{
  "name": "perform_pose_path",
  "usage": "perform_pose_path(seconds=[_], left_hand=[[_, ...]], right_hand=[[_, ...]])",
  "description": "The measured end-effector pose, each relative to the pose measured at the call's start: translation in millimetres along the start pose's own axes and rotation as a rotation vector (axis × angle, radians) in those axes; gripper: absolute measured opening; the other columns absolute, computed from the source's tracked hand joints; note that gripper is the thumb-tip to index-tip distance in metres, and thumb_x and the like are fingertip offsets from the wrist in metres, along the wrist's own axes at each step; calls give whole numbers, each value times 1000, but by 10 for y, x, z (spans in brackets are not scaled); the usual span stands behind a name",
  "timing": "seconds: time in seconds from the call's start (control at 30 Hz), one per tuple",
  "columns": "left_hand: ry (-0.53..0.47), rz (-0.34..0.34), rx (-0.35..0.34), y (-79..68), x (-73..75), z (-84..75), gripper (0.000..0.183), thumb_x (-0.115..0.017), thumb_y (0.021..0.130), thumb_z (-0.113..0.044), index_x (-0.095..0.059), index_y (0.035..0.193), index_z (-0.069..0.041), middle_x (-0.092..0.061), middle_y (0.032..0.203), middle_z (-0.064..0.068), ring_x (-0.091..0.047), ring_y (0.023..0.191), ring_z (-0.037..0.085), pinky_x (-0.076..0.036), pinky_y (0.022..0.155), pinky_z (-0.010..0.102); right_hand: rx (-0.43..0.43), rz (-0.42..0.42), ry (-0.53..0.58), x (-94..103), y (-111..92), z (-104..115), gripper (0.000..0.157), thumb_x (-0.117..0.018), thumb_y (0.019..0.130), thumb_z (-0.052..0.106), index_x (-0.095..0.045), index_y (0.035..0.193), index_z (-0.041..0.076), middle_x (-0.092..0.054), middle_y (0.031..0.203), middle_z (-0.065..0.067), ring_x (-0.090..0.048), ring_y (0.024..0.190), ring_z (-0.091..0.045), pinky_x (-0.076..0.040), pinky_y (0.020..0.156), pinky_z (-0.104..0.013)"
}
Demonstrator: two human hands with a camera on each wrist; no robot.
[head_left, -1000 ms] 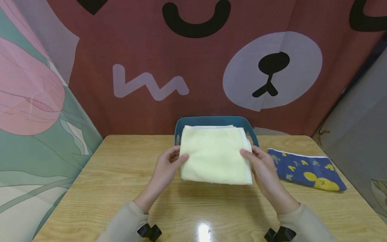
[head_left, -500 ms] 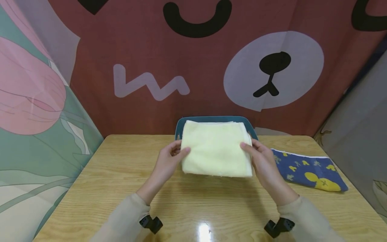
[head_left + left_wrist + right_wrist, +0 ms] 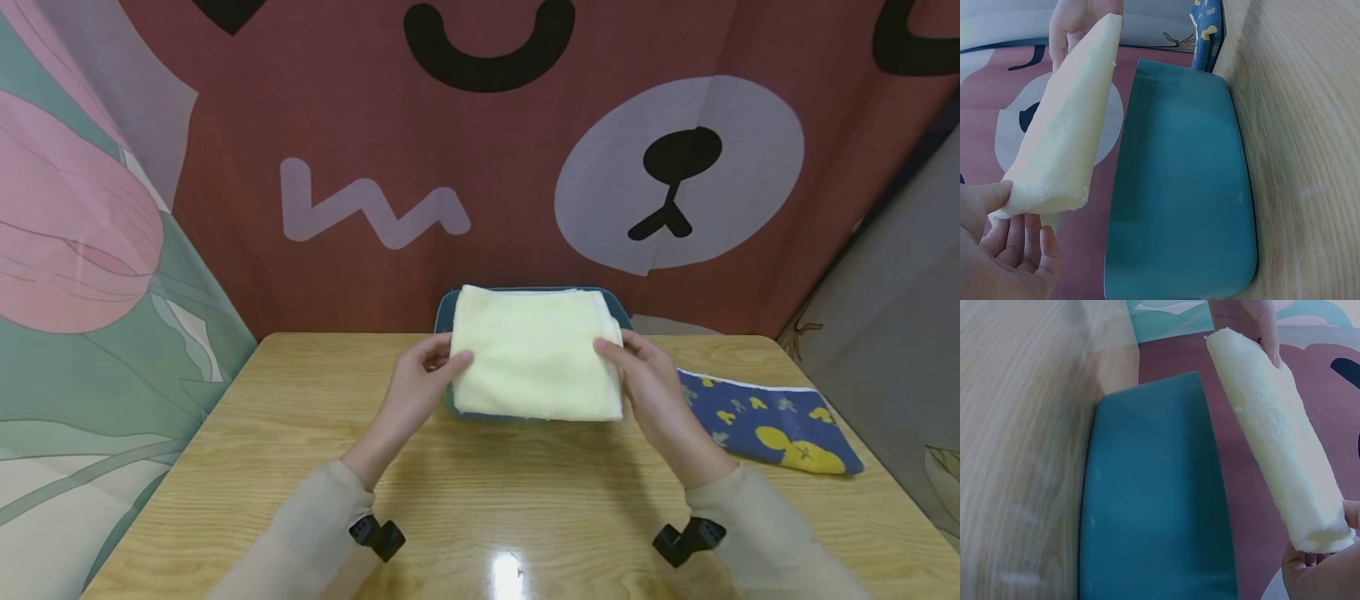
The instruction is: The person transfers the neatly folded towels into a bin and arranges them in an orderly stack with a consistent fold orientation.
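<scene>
A folded pale yellow towel (image 3: 536, 354) is held up between both hands, in front of and over a teal basket (image 3: 444, 315) at the back of the table. My left hand (image 3: 422, 375) pinches its left side, thumb on top and fingers underneath. On the opposite side, my right hand (image 3: 651, 379) grips it the same way. Both wrist views show the towel (image 3: 1063, 134) raised above the basket's rim, with a gap between them. In the right wrist view the basket's outer wall (image 3: 1154, 500) stands on the table below the towel. The basket's inside is hidden.
A blue cloth (image 3: 772, 423) with yellow patterns and a white edge lies at the right of the wooden table (image 3: 315, 400). Behind the table hangs a brown curtain (image 3: 360, 283) with a bear print, and the basket stands close to it.
Both hands have moved the towel forward and up, so it covers more of the basket in the head view. The basket's lower front edge now shows beneath it. The blue cloth stays put.
</scene>
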State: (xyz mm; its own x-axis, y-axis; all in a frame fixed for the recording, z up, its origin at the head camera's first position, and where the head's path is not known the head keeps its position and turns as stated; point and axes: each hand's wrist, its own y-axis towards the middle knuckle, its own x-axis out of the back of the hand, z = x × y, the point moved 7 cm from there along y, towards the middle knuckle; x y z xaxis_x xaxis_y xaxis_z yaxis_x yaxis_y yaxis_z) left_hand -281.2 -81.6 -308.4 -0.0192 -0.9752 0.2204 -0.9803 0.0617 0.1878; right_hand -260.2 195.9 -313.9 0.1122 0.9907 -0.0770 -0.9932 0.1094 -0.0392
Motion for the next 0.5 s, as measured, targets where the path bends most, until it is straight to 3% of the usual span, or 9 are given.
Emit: perform_pose_path(seconds=[0.3,0.5], left_hand=[[0,-26,1,76,24,-15,31,-72,93,-16,-67,121,-3,-67,100,11,-62,87,20,-54,75,36],[-12,-10,-22,134,14,-47,33,-71,94,-16,-66,123,-2,-67,101,12,-62,88,19,-53,74,31]], right_hand=[[-10,4,-96,-21,111,68,55,-65,97,32,-49,138,-1,-55,114,0,-57,96,-10,-52,80,-26],[0,-9,-189,-14,182,129,56,-63,98,36,-50,138,-1,-55,114,0,-55,97,-10,-50,81,-27]])
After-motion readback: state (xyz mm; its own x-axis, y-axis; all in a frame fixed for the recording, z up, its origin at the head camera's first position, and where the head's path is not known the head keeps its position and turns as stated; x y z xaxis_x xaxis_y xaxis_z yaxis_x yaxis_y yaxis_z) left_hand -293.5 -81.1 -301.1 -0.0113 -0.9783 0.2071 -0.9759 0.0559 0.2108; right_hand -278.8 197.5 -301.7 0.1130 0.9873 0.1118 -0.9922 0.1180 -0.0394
